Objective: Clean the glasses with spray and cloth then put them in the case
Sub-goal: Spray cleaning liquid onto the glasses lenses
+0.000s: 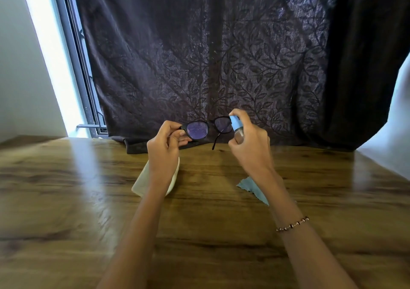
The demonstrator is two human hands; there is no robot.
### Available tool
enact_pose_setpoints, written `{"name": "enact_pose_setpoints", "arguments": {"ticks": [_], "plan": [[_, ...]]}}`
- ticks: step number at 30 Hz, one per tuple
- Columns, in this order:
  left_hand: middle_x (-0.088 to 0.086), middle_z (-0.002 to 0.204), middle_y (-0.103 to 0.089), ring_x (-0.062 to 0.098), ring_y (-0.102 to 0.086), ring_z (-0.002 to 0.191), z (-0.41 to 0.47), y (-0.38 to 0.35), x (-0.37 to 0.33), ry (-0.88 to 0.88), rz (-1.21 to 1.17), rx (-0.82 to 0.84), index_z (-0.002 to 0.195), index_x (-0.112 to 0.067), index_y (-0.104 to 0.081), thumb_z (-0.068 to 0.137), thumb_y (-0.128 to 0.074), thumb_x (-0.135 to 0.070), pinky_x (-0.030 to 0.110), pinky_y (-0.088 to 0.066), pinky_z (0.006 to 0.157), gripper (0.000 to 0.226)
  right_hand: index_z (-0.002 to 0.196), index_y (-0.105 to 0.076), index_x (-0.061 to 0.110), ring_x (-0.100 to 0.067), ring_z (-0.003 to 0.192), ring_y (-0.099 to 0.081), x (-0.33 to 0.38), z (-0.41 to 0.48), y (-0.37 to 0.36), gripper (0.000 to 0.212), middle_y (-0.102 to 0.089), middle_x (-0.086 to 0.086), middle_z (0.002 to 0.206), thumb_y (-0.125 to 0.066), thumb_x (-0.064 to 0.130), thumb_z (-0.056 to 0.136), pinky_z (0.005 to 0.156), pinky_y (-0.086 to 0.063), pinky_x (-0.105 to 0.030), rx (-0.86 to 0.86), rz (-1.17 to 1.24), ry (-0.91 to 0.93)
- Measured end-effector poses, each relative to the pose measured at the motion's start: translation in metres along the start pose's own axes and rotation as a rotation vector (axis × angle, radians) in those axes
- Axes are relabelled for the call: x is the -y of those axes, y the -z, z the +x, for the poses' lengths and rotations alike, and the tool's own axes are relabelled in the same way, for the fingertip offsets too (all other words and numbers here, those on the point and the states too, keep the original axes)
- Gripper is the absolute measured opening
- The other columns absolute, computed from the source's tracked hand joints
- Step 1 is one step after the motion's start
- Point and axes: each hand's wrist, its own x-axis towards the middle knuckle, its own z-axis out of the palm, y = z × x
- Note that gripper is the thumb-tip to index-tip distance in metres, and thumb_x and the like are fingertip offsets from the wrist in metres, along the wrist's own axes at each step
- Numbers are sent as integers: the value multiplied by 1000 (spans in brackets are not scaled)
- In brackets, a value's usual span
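Both forearms reach in from the near edge of the brown wood-grain table point(66, 200); beaded bracelet point(292, 224) on my right wrist. Left hand point(164, 149) pinches the black-framed glasses with purple-tinted lenses point(207, 128) at their left end, raised over the table's far edge, one temple hanging down. Right hand point(250, 149) is wrapped around the small clear spray bottle with a blue cap point(236, 129), forefinger on top, nozzle just beside the right lens. Cream soft glasses case point(142, 182) lies under my left wrist. Light-blue zigzag-edged cleaning cloth point(250, 188) lies partly under my right forearm. Dark leaf-patterned curtain point(221, 56) behind.
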Motion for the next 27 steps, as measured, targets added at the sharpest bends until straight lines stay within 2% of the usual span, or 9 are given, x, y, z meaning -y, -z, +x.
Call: {"name": "enact_pose_setpoints", "arguments": {"ticks": [3,6,9,13,17,20,24,27], "plan": [[-4,78,-65,-2,-68,76,0,1,-1,-11,-11,-1,95,-8,-58,96,-45,6,10,-52,68,19,123,-49,26,-9,54,-45,3,0,-1,54,-42,8,59,-60,-3,77,57,-45,-31,-55,-4,1],[-3,78,-65,0,-69,76,0,1,0,0,-25,3,95,-8,-58,96,-45,5,12,-53,69,18,127,-50,27,-8,57,-46,6,0,-1,58,-44,8,62,-62,-1,78,60,-43,-25,-87,9,36],[-2,78,-65,4,-69,76,0,0,1,8,-30,9,94,-7,-58,96,-46,4,14,-55,69,16,130,-48,30,-10,60,-49,7,0,0,61,-46,7,65,-61,-1,79,62,-50,-31,-55,14,82],[-4,77,-65,2,-69,75,0,0,0,3,-32,6,93,-7,-58,96,-46,5,14,-54,69,17,128,-49,28,-11,55,-43,8,0,0,60,-39,8,60,-58,-4,78,58,-49,-36,-92,1,90],[-4,77,-64,-1,-68,76,0,0,-1,-6,-31,5,95,-5,-59,96,-46,5,12,-54,69,16,131,-49,27,-10,56,-45,7,-1,-1,61,-44,5,64,-62,-1,78,59,-39,-25,-94,-11,70],[-3,78,-64,-1,-68,76,0,0,-1,0,-43,8,94,-8,-58,96,-46,5,12,-53,69,18,134,-47,29,-12,59,-48,2,0,-1,62,-49,2,68,-62,2,80,61,-37,-23,-80,-33,46],[-3,79,-65,-1,-69,76,0,1,0,4,-52,7,94,-10,-57,96,-46,5,11,-53,69,19,128,-50,26,-11,55,-44,0,-1,-2,57,-40,9,60,-62,1,78,58,-42,-28,-100,-15,35],[-2,79,-65,0,-69,76,0,1,1,-3,-51,8,95,-10,-57,96,-45,6,12,-53,70,20,129,-48,27,-13,60,-50,-2,-2,-6,57,-47,5,66,-65,7,79,61,-48,-31,-106,-2,32]]}}
